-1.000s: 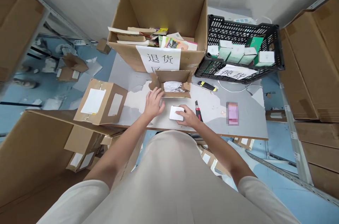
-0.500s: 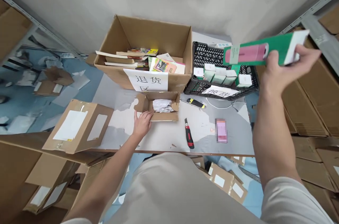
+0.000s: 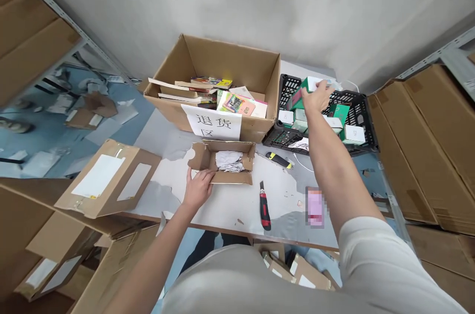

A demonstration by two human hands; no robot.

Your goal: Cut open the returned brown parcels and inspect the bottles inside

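My left hand (image 3: 199, 188) grips the near left edge of a small open cardboard box (image 3: 232, 178), fingers over its rim. Crumpled white paper (image 3: 229, 161) lies inside that box. Over the back of a black plastic crate (image 3: 365, 112), my right hand (image 3: 318, 98) is closed on a green box (image 3: 310, 83) with a white end and a pink picture on its side. It stands upright, its lower part down among several other green and white boxes (image 3: 354, 133) in the crate. My forearm covers part of the crate's front and its paper sign.
A large carton (image 3: 230, 46) with several books and a paper sign stands left of the crate. On the table lie a red-black utility knife (image 3: 264, 210), a yellow-black cutter (image 3: 279, 160) and a blurred pink item (image 3: 315, 207). A labelled carton (image 3: 111, 175) sits left; stacked cartons (image 3: 419, 145) stand right.
My right hand has moved left and away from me, bringing the green box from the right side, held sideways, down into the crate upright. My left hand stays on the small cardboard box.
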